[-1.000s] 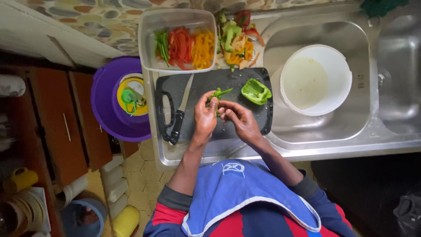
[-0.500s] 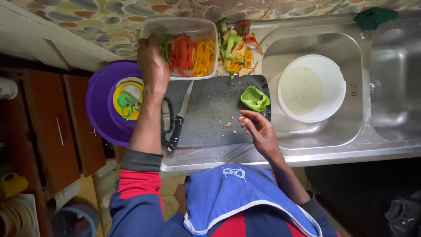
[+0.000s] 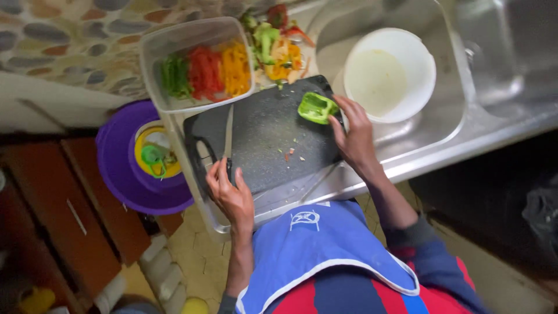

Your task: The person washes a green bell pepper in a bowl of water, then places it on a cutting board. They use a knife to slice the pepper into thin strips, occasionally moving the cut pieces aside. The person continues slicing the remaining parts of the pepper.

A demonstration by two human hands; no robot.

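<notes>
A black cutting board (image 3: pixel 267 136) lies on the steel counter. My left hand (image 3: pixel 229 195) closes around the dark handle of a knife (image 3: pixel 228 136) at the board's near left edge, blade pointing away from me. My right hand (image 3: pixel 354 136) touches a piece of green bell pepper (image 3: pixel 317 107) at the board's far right corner, fingers on its edge. A clear plastic tub (image 3: pixel 195 64) behind the board holds green, red and yellow pepper strips.
A white bowl (image 3: pixel 389 72) sits in the steel sink (image 3: pixel 459 110) to the right. Pepper scraps (image 3: pixel 276 46) are piled behind the board. A purple bin (image 3: pixel 136 163) with scraps stands lower left, beside brown cabinet drawers (image 3: pixel 75 215).
My left hand came back from the plastic tub to the knife handle. My right hand moved from the board's middle to the green pepper piece. The camera view shifted closer.
</notes>
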